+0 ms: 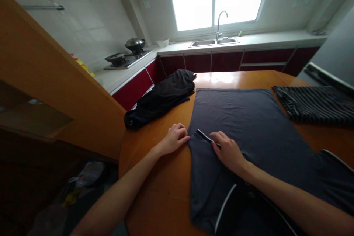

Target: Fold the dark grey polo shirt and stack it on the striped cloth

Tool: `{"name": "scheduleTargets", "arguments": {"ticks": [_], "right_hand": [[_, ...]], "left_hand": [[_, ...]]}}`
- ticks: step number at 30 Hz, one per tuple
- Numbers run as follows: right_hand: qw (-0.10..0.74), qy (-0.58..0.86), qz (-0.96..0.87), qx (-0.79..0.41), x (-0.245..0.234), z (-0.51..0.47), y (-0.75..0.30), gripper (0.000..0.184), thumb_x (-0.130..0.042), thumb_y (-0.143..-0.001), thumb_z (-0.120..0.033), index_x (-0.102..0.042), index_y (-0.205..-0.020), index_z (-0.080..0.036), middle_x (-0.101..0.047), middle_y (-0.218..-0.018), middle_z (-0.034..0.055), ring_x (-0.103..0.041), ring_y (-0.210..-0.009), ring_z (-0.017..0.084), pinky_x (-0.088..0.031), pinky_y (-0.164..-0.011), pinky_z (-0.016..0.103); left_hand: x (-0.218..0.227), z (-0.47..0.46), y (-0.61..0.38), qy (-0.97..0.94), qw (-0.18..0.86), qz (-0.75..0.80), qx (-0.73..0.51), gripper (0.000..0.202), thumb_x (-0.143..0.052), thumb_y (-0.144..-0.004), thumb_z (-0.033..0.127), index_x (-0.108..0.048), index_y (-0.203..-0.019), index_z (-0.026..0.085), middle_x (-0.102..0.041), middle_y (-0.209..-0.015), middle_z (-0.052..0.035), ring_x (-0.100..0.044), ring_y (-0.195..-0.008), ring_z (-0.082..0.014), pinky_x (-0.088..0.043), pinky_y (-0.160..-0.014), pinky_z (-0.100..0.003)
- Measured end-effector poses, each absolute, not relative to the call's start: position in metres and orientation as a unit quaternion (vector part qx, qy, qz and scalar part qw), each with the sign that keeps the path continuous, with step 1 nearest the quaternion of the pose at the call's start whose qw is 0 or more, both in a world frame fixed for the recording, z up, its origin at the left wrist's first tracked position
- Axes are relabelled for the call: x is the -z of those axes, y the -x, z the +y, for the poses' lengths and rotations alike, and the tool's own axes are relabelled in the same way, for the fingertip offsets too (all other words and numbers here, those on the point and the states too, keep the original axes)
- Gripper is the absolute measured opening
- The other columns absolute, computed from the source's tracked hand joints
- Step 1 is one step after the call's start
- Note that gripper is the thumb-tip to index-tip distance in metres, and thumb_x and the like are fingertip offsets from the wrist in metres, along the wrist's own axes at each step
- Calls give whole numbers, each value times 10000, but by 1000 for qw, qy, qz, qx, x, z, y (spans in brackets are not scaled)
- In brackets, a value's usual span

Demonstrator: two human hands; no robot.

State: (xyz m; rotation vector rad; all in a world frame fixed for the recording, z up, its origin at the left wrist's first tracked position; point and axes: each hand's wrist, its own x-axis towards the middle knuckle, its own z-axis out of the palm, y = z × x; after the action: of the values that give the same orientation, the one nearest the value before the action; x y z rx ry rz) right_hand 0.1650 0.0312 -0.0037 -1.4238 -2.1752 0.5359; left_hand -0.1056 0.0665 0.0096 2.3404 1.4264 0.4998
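A dark grey-blue shirt [243, 118] lies spread on the wooden table, with its black, white-edged collar [235, 206] toward me. My left hand [177, 137] is at the shirt's left edge, its fingers curled and the thumb and fingertips closed at the fabric. Just to the right, my right hand [227, 151] pinches the black-and-white trimmed sleeve cuff [204, 135], which is folded in over the shirt body. Part of the cuff is hidden under the right fingers.
A pile of dark clothes [166, 94] lies at the table's [157, 177] left side. On the right sits a folded striped garment [318, 103]. Beyond the table are a counter with a sink [204, 43], and a stove with a lidded wok [135, 44]. Plastic bags [88, 173] lie lower left.
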Motion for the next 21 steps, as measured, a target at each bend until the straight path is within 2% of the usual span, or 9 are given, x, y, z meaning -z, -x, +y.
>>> {"name": "scheduleTargets", "arguments": {"ticks": [4, 11, 13, 16, 19, 21], "right_hand": [[207, 526, -803, -186, 1, 29, -165, 259, -451, -979, -198, -603, -1181, -252, -635, -1156, 40, -670, -927, 173, -479, -804, 252], [153, 525, -826, -138, -7, 26, -166, 302, -396, -1003, -201, -597, -1220, -265, -614, -1209, 43, -674, -853, 161, -444, -680, 250], [139, 526, -829, -128, -10, 25, -166, 309, -391, -1004, -199, -593, -1229, -260, -605, -1223, 54, -673, -848, 162, -434, -663, 250], [129, 522, -835, -114, -11, 24, -167, 300, -369, -1015, -207, -593, -1210, -250, -600, -1212, 65, -667, -841, 163, -421, -641, 248], [133, 522, -837, -92, -10, 23, -168, 280, -362, -1016, -199, -608, -1147, -227, -604, -1182, 80, -653, -900, 179, -430, -669, 247], [140, 517, -841, -73, -8, 23, -168, 260, -379, -1009, -189, -620, -1102, -208, -609, -1165, 96, -631, -964, 195, -445, -742, 252]], "left_hand": [[-7, 65, 104, -818, 167, 518, -185, 181, -641, -921, 364, -630, -817, 216, -605, -1015, -38, -521, -975, -218, -405, -910, -381], [-8, 57, 92, -799, 95, 558, -202, 153, -586, -944, 311, -647, -850, 208, -628, -1043, -56, -559, -1003, -233, -420, -939, -419], [-13, 44, 79, -801, 73, 550, -226, 152, -511, -976, 253, -657, -956, 215, -640, -1109, -67, -574, -1068, -234, -419, -986, -424], [-17, 12, 56, -844, 86, 484, -216, 290, -417, -1016, 233, -609, -1232, 232, -600, -1332, -84, -523, -1269, -221, -359, -1115, -415], [-12, -19, 46, -890, 108, 426, -119, 481, -441, -1026, 365, -411, -1492, 253, -402, -1569, -97, -319, -1469, -263, -215, -1208, -496], [-9, -32, 49, -901, 116, 414, -67, 592, -446, -1020, 447, -283, -1566, 285, -276, -1636, -91, -197, -1518, -291, -151, -1215, -549]]}}
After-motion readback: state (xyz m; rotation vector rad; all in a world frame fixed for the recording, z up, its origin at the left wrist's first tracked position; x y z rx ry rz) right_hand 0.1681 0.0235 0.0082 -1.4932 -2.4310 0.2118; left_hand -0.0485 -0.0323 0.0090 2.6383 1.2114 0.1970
